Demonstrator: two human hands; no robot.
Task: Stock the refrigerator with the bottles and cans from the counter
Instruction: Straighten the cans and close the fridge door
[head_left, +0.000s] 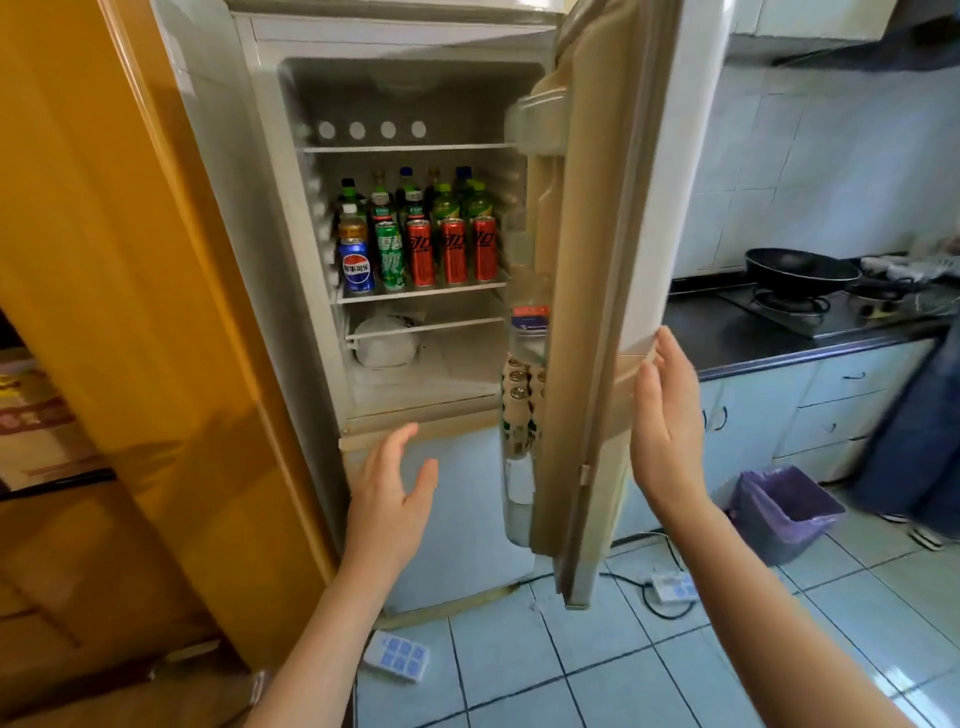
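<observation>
Open refrigerator (218, 156): the middle shelf (421, 292), above the left hand (392, 499), holds a blue can (356, 265), a green can (390, 255) and three red cans (454, 250), with bottles (410, 200) behind. White bag (385, 345) on the shelf below. Door rack (519, 519), between the hands: small bottles (517, 410).
Hands: left hand spread, empty; right hand (667, 421) straight-fingered, flat by the door (597, 260) edge, contact unclear.
Right of it: counter (727, 332), wok (797, 270), lined bin (779, 512).

Shelf (415, 292); cans (454, 251); bottles (415, 200) behind.
</observation>
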